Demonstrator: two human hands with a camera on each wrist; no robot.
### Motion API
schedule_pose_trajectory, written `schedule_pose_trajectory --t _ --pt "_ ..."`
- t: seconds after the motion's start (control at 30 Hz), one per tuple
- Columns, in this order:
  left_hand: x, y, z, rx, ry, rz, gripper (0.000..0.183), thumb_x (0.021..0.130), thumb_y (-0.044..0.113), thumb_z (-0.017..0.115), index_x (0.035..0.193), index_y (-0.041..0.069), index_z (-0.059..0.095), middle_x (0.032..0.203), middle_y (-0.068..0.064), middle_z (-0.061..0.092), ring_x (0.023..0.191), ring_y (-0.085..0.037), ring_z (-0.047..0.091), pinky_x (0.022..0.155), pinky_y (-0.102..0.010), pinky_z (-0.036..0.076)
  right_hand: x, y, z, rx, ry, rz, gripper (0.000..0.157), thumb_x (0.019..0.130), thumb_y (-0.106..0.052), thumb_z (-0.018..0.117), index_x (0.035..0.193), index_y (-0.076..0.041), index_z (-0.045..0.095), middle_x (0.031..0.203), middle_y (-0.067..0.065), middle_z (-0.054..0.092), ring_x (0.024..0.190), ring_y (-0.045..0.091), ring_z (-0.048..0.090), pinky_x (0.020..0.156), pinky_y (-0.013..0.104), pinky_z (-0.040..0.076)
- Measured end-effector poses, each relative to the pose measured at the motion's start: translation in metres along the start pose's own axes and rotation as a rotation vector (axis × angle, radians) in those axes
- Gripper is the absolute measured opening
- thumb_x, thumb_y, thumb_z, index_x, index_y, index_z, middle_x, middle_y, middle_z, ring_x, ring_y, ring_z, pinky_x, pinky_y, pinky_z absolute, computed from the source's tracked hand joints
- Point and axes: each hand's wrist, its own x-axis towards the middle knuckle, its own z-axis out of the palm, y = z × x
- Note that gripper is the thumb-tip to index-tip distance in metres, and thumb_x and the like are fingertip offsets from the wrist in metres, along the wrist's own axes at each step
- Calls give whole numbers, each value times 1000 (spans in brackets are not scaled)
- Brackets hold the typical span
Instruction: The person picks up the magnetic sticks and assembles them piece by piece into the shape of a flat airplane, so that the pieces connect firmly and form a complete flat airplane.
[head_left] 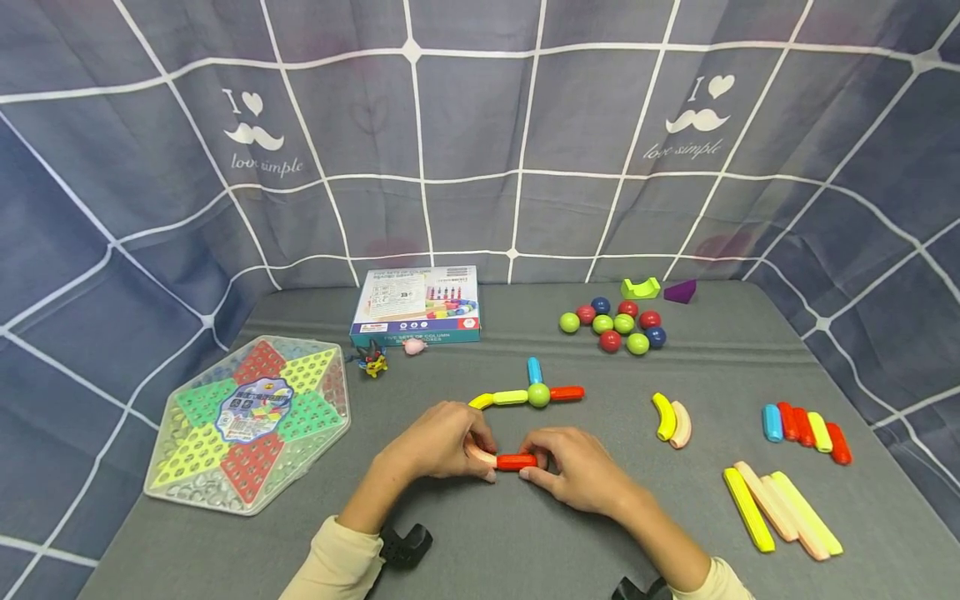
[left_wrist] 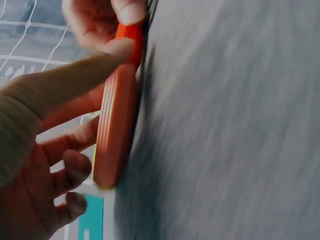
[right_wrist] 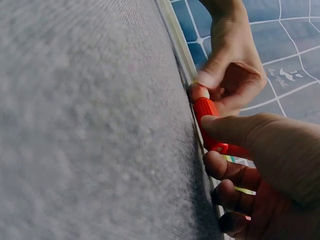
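Note:
My left hand (head_left: pixel 442 440) pinches a peach-coloured block piece (left_wrist: pixel 116 130) between thumb and fingers, low over the grey tabletop. Its end meets a short red stick (head_left: pixel 516 462), which my right hand (head_left: pixel 573 468) pinches at the other end. Fingers partly cover both pieces in the head view. Just beyond the hands lies a joined group: a green ball (head_left: pixel 538 395) with a blue stick (head_left: pixel 534 370), a red stick (head_left: pixel 567 392) and a yellow-green stick (head_left: pixel 510 398) around it. A curved yellow piece (head_left: pixel 481 402) continues from the yellow-green one.
A toy box (head_left: pixel 416 304), two small figures and a hexagonal star-patterned game board (head_left: pixel 251 425) are at left. Coloured balls (head_left: pixel 602 323) lie back right, beside a green piece (head_left: pixel 641 288) and a purple one (head_left: pixel 680 291). Curved pieces (head_left: pixel 664 417), short sticks (head_left: pixel 805 426) and long sticks (head_left: pixel 750 510) lie right.

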Motion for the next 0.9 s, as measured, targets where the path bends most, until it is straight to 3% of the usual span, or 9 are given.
schedule_pose_trajectory --t 0.23,0.3,0.43,0.5,0.57,0.73,0.9 --pt "3 7 5 45 26 57 22 72 41 81 82 23 73 76 17 64 68 1 57 63 -18 42 3 6 -4 172 -5 -42 22 86 -27 72 104 -17 68 75 -15 57 55 1 48 49 20 40" --pt "3 6 5 52 25 54 19 73 39 81 81 24 73 75 18 63 67 0 56 62 -19 41 5 14 -13 167 61 -15 21 86 -24 72 103 -14 68 74 -13 58 54 3 48 49 20 40" --pt "1 4 3 60 33 50 19 72 39 81 81 24 73 75 18 62 66 -1 54 62 -19 40 15 41 -41 50 283 113 21 84 -20 73 101 -9 68 72 -8 59 55 7 50 50 25 41" --pt "1 3 3 61 36 51 19 72 39 81 81 25 73 76 18 62 67 -1 54 62 -19 40 22 59 -55 -25 372 195 28 83 -18 73 107 -6 65 70 -5 59 56 11 51 53 30 41" --pt "1 2 3 57 33 50 19 72 40 81 81 25 73 76 19 62 67 0 54 63 -19 40 28 76 -68 -95 406 275 38 83 -18 72 117 -5 59 69 -2 59 59 14 52 58 36 41" --pt "1 1 5 55 22 43 20 73 43 80 82 26 73 77 19 62 69 1 54 65 -19 41 40 105 -85 -201 305 399 56 86 -21 69 134 -5 46 66 3 58 63 22 55 64 47 41" --pt "3 2 6 52 21 46 20 73 43 79 83 27 73 78 19 61 69 1 54 65 -19 41 42 111 -87 -230 247 432 46 87 -19 67 127 -3 50 71 8 60 69 27 60 69 53 41"
